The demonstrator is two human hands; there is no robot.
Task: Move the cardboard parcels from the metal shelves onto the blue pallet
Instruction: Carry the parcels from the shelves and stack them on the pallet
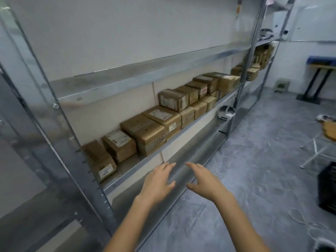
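A row of brown cardboard parcels [145, 132] with white labels runs along the middle level of the metal shelves [138, 77], from lower left to upper right. More parcels [254, 70] sit in the far shelf bay. My left hand [158, 182] and my right hand [201, 180] are both stretched out in front of the shelf edge, below the parcels, palms facing each other, fingers apart, holding nothing. They are apart from every parcel. No blue pallet shows in this view.
Grey concrete floor [254, 170] lies to the right. A black crate [327, 186] stands at the right edge, with a white cable [301, 220] on the floor beside it. A folding chair frame [316, 146] and a small table [320, 70] stand further right.
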